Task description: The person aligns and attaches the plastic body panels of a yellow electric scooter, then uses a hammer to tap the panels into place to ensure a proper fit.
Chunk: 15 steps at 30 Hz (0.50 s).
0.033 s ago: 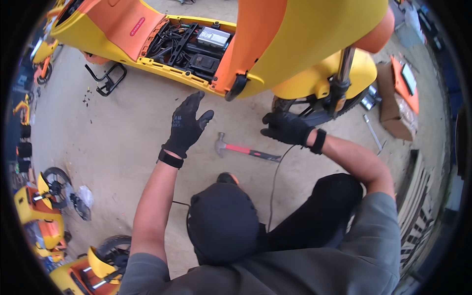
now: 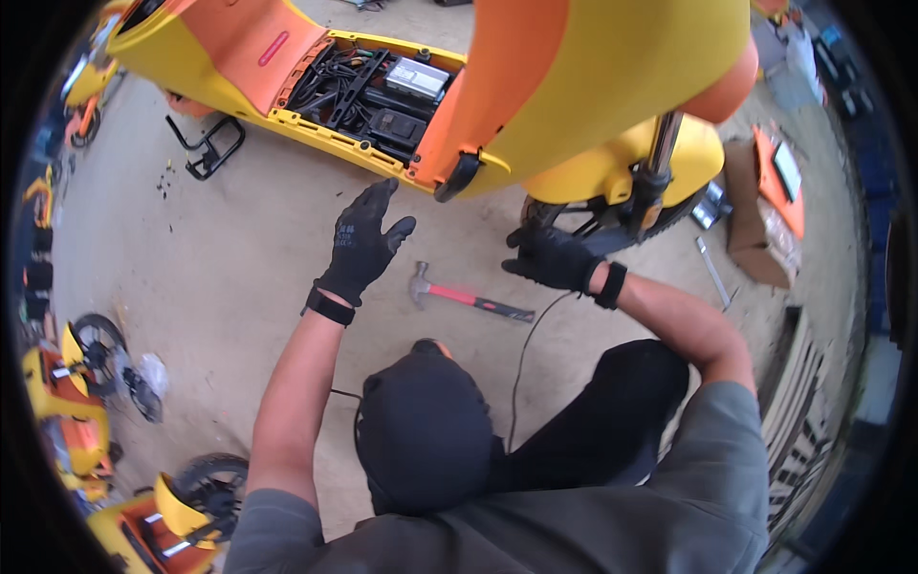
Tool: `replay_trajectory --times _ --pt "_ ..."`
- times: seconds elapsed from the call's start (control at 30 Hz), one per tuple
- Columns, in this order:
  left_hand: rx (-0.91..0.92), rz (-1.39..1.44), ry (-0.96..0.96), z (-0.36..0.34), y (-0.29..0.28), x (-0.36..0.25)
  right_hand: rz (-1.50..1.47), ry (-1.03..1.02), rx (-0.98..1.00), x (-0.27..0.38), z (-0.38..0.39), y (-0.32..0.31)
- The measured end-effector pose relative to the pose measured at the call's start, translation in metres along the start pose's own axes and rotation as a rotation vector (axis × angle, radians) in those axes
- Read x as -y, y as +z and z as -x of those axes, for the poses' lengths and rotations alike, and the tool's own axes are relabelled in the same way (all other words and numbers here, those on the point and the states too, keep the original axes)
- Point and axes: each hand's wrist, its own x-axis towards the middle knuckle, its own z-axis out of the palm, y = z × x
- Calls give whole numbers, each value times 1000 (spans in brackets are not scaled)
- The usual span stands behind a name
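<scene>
A yellow and orange scooter (image 2: 602, 67) stands in front of me, its floorboard bay (image 2: 368, 100) uncovered and showing black cables, a silver box and a black box. My left hand (image 2: 360, 239), in a black glove, reaches up just short of the bay's lower edge, fingers stretched and thumb apart, holding nothing. Near the front wheel (image 2: 612, 230) is my right hand (image 2: 553, 256), also gloved; its fingers are loosely bent, thumb side apart, with nothing visible in them. A claw hammer (image 2: 470, 296) with a red and black handle lies on the ground between and below my hands.
A black metal stand (image 2: 212, 148) and small loose parts lie at the left. On the right are a cardboard box (image 2: 755, 225) with an orange panel, a metal wrench-like tool (image 2: 712, 273) and a slatted pallet (image 2: 798, 392). Other yellow scooters (image 2: 177, 521) stand at lower left.
The view has shifted slightly, so the hammer, wheel and box sit a little farther left and lower in the picture. Both hands keep nearly the same pose.
</scene>
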Motion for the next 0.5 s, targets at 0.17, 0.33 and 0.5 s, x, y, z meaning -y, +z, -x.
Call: replay_trajectory --times 0.17,0.33,0.5 --pt "-90 -54 30 -12 39 -21 57 87 56 3 29 -37" --pt "-203 -5 69 -14 73 -1 -160 49 -221 22 -14 -12" --pt "-277 -114 49 -30 83 7 -137 -39 -362 18 -31 -5"
